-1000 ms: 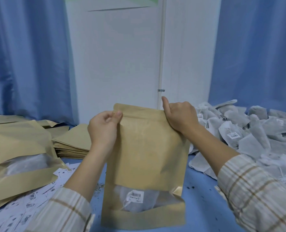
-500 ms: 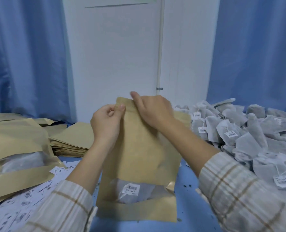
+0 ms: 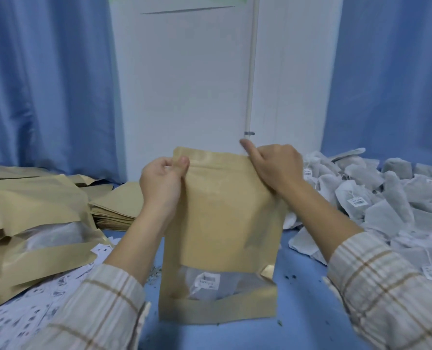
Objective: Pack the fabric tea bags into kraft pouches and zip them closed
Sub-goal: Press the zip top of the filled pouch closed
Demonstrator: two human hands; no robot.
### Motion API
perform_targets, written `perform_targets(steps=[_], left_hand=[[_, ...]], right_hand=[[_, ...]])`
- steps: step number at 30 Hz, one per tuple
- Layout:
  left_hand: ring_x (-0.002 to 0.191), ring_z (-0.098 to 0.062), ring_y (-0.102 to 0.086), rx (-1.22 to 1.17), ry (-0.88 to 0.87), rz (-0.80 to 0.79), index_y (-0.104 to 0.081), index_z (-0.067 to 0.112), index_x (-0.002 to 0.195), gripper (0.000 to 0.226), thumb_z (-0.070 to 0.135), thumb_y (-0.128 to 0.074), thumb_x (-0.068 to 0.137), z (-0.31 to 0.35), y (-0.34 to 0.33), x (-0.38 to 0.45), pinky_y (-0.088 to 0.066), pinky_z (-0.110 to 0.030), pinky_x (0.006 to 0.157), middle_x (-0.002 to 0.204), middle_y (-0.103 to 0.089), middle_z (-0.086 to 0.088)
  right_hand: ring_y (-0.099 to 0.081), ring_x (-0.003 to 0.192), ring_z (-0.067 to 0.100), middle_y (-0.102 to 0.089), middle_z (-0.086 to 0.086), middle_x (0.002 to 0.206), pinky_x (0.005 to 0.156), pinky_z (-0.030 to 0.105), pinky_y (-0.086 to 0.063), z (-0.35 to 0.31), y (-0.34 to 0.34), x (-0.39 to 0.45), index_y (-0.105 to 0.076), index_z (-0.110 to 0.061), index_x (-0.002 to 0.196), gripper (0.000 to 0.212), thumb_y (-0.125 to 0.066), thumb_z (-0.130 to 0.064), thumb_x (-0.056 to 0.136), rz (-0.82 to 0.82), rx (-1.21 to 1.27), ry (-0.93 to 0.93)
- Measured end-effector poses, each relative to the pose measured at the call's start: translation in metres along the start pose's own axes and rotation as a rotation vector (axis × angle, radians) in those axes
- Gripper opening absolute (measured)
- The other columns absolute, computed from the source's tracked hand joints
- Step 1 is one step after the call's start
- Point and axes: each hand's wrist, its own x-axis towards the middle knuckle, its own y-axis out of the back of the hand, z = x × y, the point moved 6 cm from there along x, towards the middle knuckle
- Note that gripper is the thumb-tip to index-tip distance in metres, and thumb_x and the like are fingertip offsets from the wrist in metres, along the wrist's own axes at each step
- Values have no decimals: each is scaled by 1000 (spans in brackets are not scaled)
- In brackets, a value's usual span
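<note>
Upright, kraft pouch (image 3: 225, 218) long axis vertical, zip edge up; both hands pinch top corners: left hand (image 3: 162, 183), right hand (image 3: 275, 165).

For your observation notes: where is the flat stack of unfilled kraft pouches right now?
In the head view, the stack of empty pouches lies left of centre on the blue table, just behind the left hand.

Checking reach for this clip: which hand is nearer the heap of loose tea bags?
Right. The right hand pinches the kraft pouch's top corner beside the tea bag heap; the left hand holds the far corner.
</note>
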Motion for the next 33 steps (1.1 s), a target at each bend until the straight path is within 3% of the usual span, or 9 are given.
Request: perform_targets(steps=[7,12,16,19,20,23,26,30,33], left_hand=[[55,-7,-49,-56,70,-68,-59,16,67,22,27,-70,83,-10,-1,-8,-36,-19,51,61,-57,8],[75,-12,-71,33,317,-587,-69,20,96,42,35,-79,58,-54,2,-47,-50,-18,52,88,-74,1],[74,-16,-71,21,378,-410,-70,12,91,20,16,-76,73,-85,21,-53,-54,-23,56,88,-74,-6],[71,-15,-70,-91,436,-236,-69,7,92,15,14,-72,80,-97,30,-48,-57,-26,62,85,-74,-5],[72,-15,-70,-153,460,-196,-68,8,93,13,14,-70,81,-99,32,-48,-57,-26,65,86,-74,-4],[79,-15,-69,-241,489,-140,-67,10,100,16,15,-67,84,-103,35,-45,-56,-30,73,93,-73,-3],[86,-17,-69,-258,503,-197,-66,9,107,24,18,-66,85,-102,37,-42,-55,-32,75,104,-71,-6],[110,-30,-61,-190,631,-432,-66,16,117,54,48,-67,73,-110,47,-45,-45,-44,98,119,-65,-11],[94,-28,-69,-312,759,-494,-74,16,102,59,64,-56,73,-126,61,-58,-57,-35,70,106,-70,-11]], right_hand=[[-34,46,16,-35,0,43,47,30,-25,34,3,-10,-25,-15,42,68,-34,-62,91,1,216,-201],[-44,52,20,-48,4,51,51,28,-30,50,1,-19,-41,-8,48,68,-34,-61,91,110,365,-322],[-53,71,4,-58,-13,75,60,20,-36,57,-19,-35,-52,-27,73,45,-43,-71,80,-25,720,-420],[-59,68,8,-64,-14,70,60,30,-53,60,-56,-79,-65,-20,94,58,-58,-70,66,-465,1009,-450],[-61,65,6,-67,-14,73,60,24,-52,60,-68,-100,-67,-16,105,65,-63,-66,63,-627,1066,-435],[-67,91,4,-69,-14,106,73,16,-48,60,-94,-147,-67,-31,111,54,-64,-63,68,-890,1064,-371],[-67,96,12,-70,-4,106,70,22,-52,55,-105,-159,-69,-29,106,41,-68,-52,71,-887,1232,-487],[-70,88,17,-72,3,101,64,28,-55,41,-117,-162,-70,-24,102,28,-64,-36,77,-818,1466,-621],[-70,86,20,-71,6,101,63,31,-56,24,-134,-167,-63,-18,111,31,-60,-28,82,-732,1630,-746]])
